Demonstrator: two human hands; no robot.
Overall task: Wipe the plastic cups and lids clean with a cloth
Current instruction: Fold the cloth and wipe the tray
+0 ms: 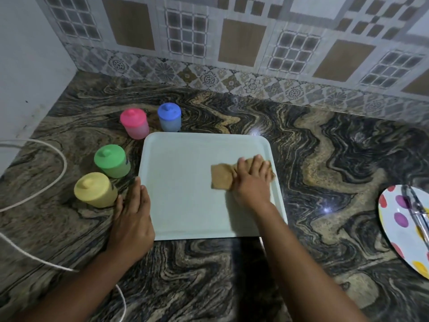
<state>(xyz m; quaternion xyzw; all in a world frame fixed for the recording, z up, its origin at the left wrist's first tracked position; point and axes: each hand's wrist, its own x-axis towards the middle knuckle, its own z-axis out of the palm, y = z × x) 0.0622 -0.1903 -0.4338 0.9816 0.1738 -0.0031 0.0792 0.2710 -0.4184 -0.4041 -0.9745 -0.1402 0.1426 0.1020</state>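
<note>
Four cups (113,156) crowding tray's (185,205) left

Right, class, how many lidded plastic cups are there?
4: pink cup and blue cup by the far-left corner of the tray; green cup and yellow cup left of it. None seems hidden.

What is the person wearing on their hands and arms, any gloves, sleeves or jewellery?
There are no gloves on the left hand or the right hand. The left forearm and right forearm are uncovered to the frame edge, so no sleeve shows. No ring, watch or bracelet is visible.
</note>
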